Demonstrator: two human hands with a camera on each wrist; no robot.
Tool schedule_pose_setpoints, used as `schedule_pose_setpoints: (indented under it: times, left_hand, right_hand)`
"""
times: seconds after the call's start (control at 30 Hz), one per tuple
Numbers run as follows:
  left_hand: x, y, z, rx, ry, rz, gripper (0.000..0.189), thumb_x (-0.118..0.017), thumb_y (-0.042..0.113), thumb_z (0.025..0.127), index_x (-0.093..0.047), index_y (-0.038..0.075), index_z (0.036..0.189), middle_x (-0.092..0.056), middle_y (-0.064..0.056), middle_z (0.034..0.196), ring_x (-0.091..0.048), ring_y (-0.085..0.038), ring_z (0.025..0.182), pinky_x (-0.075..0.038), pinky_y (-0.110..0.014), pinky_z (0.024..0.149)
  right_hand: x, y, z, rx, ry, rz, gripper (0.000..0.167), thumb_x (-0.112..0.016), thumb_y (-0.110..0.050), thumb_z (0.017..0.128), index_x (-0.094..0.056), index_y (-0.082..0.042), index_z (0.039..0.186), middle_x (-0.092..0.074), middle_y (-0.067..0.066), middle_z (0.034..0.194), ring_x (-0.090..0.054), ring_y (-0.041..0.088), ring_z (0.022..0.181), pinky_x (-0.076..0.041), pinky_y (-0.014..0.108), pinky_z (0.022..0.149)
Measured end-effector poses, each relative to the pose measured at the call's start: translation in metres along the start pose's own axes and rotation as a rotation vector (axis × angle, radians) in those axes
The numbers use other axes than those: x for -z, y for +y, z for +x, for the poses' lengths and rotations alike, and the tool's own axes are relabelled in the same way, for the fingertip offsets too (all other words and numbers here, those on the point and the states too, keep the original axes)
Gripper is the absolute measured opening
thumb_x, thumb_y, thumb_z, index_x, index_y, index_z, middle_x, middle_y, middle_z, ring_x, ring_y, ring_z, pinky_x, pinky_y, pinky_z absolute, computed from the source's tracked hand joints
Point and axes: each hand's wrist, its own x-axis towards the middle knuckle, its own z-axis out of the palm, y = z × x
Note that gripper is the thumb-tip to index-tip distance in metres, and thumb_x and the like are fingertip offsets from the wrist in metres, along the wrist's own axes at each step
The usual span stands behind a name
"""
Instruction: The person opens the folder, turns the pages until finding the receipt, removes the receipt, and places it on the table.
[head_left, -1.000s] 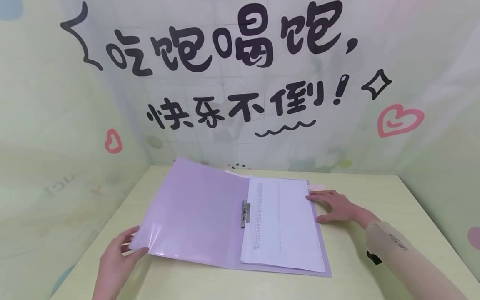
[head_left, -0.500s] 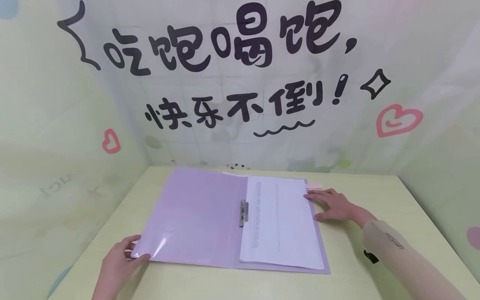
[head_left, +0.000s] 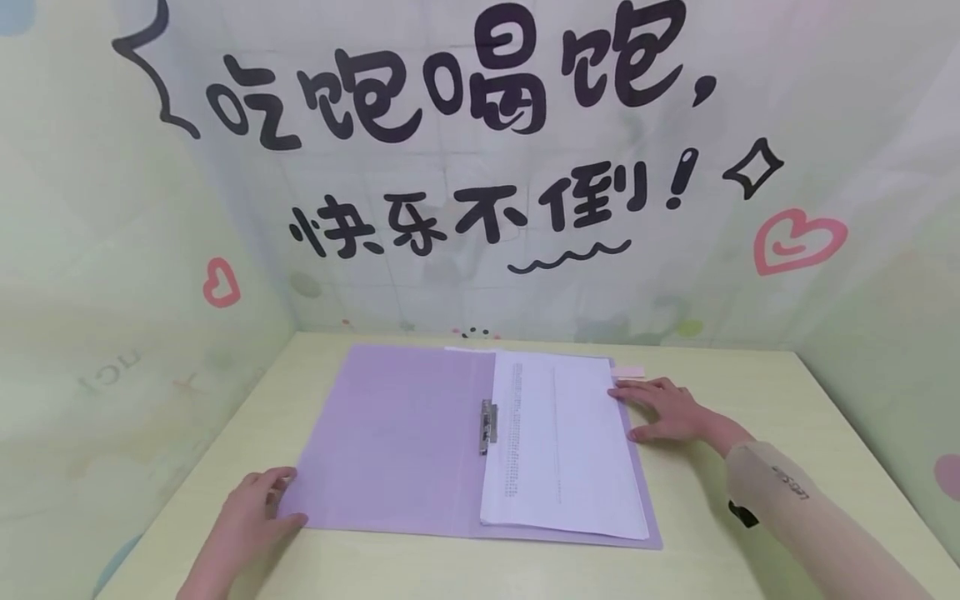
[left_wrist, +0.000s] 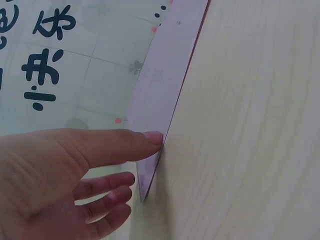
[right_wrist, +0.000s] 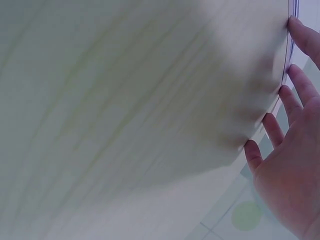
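Purple folder point(head_left: 397, 442) — spread between left hand point(head_left: 253, 510) and right hand point(head_left: 673, 412)

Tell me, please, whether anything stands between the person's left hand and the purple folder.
Nothing visible does: the left hand touches the open purple folder directly, near its closest left corner.

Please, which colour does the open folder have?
The folder is light purple, best seen in the head view.
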Motion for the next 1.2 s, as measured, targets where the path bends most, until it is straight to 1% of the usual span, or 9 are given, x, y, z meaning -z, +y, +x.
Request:
schedule_pose_setpoints:
  times: [0.13,0.2,0.27,0.37,0.5,0.7,0.87,0.97,1.2]
  left_hand:
    - [-0.005,0.001,0.006,-0.217,0.066,0.056,0.077,-0.085,0.002,0.063,-0.055,0.002,0.135,-0.054,-0.026,0.129,-0.063,-0.029,0.093,-0.049,-0.038,0.080]
    - [-0.006,0.003,0.009,-0.316,0.067,0.064,0.084,-0.083,-0.005,0.059,-0.055,0.004,0.137,-0.052,-0.025,0.136,-0.063,-0.033,0.099,-0.046,-0.042,0.085]
    - [-0.007,0.005,0.013,-0.364,0.045,0.089,0.088,-0.082,-0.007,0.056,-0.054,0.006,0.138,-0.051,-0.022,0.141,-0.062,-0.036,0.110,-0.042,-0.044,0.088]
    - [-0.006,0.009,0.018,-0.341,-0.028,0.087,0.086,-0.081,-0.004,0.055,-0.055,0.004,0.136,-0.052,-0.023,0.140,-0.055,-0.044,0.119,-0.042,-0.048,0.090]
    - [-0.006,0.014,0.023,-0.255,-0.085,0.086,0.073,-0.085,0.014,0.060,-0.062,0.005,0.129,-0.055,-0.025,0.136,-0.053,-0.044,0.115,-0.044,-0.050,0.088]
    - [-0.013,0.017,0.028,-0.201,-0.055,0.100,0.077,-0.089,0.043,0.063,-0.062,0.008,0.127,-0.057,-0.023,0.130,-0.054,-0.043,0.109,-0.043,-0.055,0.087]
    - [-0.017,0.023,0.029,-0.209,-0.050,0.139,0.085,-0.089,0.046,0.061,-0.060,0.008,0.131,-0.056,-0.024,0.129,-0.052,-0.042,0.110,-0.040,-0.054,0.086]
    - [-0.015,0.027,0.027,-0.193,-0.071,0.144,0.085,-0.089,0.045,0.061,-0.059,0.007,0.132,-0.054,-0.025,0.130,-0.051,-0.044,0.113,-0.040,-0.056,0.087]
    - [-0.012,0.030,0.029,-0.173,-0.098,0.136,0.086,-0.089,0.043,0.062,-0.059,0.006,0.133,-0.053,-0.026,0.130,-0.050,-0.045,0.111,-0.039,-0.055,0.086]
  right_hand:
    - [0.000,0.001,0.001,0.000,0.000,-0.007,0.075,-0.071,-0.050,0.083,-0.047,-0.016,0.145,-0.039,0.017,0.156,-0.039,0.048,0.126,-0.034,0.071,0.093]
    - [0.001,0.001,0.000,0.000,-0.001,-0.003,0.075,-0.071,-0.050,0.083,-0.047,-0.016,0.145,-0.039,0.017,0.156,-0.039,0.048,0.126,-0.034,0.071,0.093]
    - [0.001,0.000,0.000,-0.002,-0.003,0.001,0.075,-0.071,-0.050,0.083,-0.047,-0.016,0.146,-0.039,0.017,0.156,-0.039,0.047,0.126,-0.034,0.071,0.094]
    - [0.001,0.000,-0.001,-0.008,-0.005,0.017,0.075,-0.072,-0.048,0.083,-0.047,-0.015,0.145,-0.039,0.017,0.156,-0.038,0.048,0.127,-0.033,0.071,0.095]
    - [0.002,0.000,0.000,-0.003,-0.007,0.014,0.075,-0.073,-0.047,0.082,-0.047,-0.014,0.145,-0.040,0.018,0.155,-0.038,0.049,0.126,-0.033,0.071,0.094]
    - [0.008,-0.003,0.003,-0.019,-0.016,0.041,0.072,-0.074,-0.043,0.082,-0.050,-0.014,0.143,-0.043,0.018,0.153,-0.039,0.049,0.126,-0.032,0.070,0.094]
    - [0.017,-0.004,0.008,-0.035,0.044,0.086,0.063,-0.075,-0.035,0.085,-0.053,-0.010,0.139,-0.055,0.018,0.143,-0.049,0.046,0.125,-0.036,0.069,0.100]
    - [0.020,-0.004,0.016,-0.035,0.106,0.177,0.060,-0.075,-0.028,0.087,-0.053,-0.007,0.139,-0.060,0.018,0.137,-0.052,0.044,0.126,-0.039,0.064,0.104]
    - [0.012,0.003,0.037,-0.079,0.148,0.317,0.061,-0.072,-0.025,0.089,-0.049,-0.005,0.143,-0.056,0.022,0.139,-0.050,0.045,0.128,-0.039,0.061,0.107]
